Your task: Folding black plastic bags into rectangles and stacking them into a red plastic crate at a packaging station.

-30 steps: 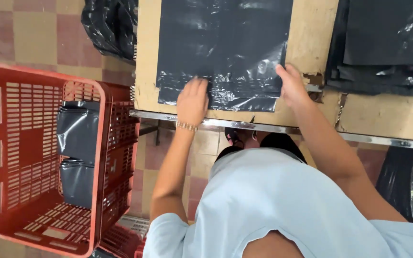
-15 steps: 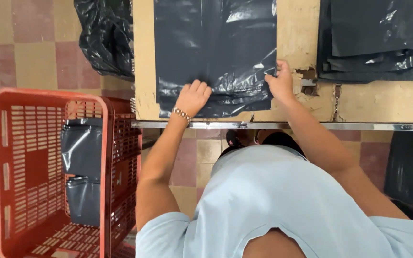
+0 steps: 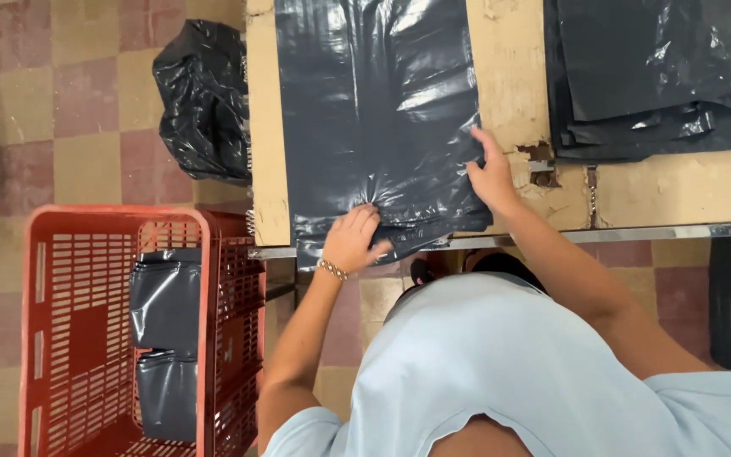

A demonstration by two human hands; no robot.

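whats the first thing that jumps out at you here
A big dark grey plastic bag spread flat on the wooden table, with the left hand bunching its near edge and the right hand on its right edge. Next, the red crate on the floor at left.

Dark grey plastic bag [image 3: 365, 110] flat on table, near edge crumpled.

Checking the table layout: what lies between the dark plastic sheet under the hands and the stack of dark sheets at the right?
In the head view, only a strip of bare wooden tabletop separates the dark plastic sheet from the stack; the right hand rests at that sheet's edge.
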